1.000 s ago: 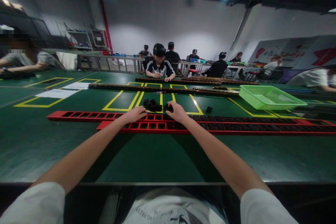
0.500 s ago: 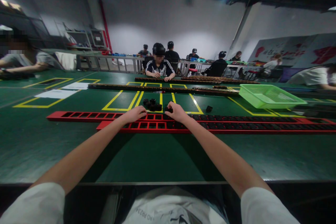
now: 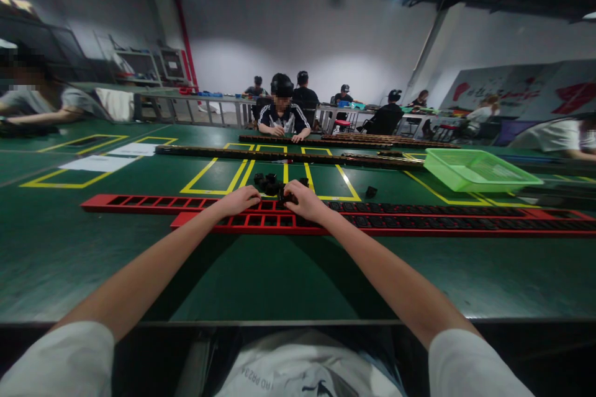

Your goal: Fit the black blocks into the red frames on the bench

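Observation:
Two long red slotted frames lie side by side across the table. In the far red frame the left slots are open, and black square pieces fill the right part. The near red frame is filled in the same way. My left hand rests on the far frame, fingers curled over it; their tips are partly hidden. Pinched in my right hand is a small black block, just above the far frame's slots. A small pile of black blocks lies beyond the frames, between my hands.
A lone black block sits to the right of the pile. Behind it stands a green plastic basket. Dark long strips cross the table farther back. White papers lie left. A person works opposite, others at the sides.
My right hand has moved a little left along the far frame, carrying the black block nearer my left hand. The left hand has stayed about where it was.

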Available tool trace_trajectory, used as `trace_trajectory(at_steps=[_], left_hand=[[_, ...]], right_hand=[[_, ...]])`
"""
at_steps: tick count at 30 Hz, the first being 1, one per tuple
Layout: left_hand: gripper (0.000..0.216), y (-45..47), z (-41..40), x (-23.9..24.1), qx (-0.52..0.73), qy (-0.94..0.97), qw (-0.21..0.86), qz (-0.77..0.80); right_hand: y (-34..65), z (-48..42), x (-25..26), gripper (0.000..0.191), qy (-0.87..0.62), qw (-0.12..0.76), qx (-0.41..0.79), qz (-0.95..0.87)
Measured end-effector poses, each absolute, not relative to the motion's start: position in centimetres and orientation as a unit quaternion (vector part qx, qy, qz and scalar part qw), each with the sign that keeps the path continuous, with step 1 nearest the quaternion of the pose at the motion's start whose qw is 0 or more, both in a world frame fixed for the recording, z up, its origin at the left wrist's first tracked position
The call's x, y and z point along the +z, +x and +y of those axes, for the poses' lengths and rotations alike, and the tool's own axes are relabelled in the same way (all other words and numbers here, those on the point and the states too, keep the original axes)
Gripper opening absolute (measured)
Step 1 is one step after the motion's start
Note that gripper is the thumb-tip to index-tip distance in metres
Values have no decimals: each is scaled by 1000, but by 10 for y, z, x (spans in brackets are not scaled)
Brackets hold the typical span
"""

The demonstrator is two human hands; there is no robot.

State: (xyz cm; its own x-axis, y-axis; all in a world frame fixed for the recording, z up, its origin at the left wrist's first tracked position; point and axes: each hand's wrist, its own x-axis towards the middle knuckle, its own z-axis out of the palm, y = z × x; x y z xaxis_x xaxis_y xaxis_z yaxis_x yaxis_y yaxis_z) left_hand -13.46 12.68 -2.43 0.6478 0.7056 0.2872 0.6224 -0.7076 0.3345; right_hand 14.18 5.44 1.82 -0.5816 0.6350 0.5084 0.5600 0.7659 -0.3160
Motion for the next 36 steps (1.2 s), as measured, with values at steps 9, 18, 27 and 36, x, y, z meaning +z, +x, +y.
trace_trajectory(at_steps=[9,18,27,36], left_hand=[[35,-135,128,-24,188,906,96,367],[33,-134,125,-24,199,898,101,379],[29,-132,122,-21,198,907,94,360],[21,-132,122,-21,232,907,87,340]], right_hand=[[138,53,12,31,-345,250,63,-902],[137,52,14,40,-358,197,40,-912],[137,57,12,39,-349,177,12,-920],[135,59,14,38,-346,159,-1,-925]])
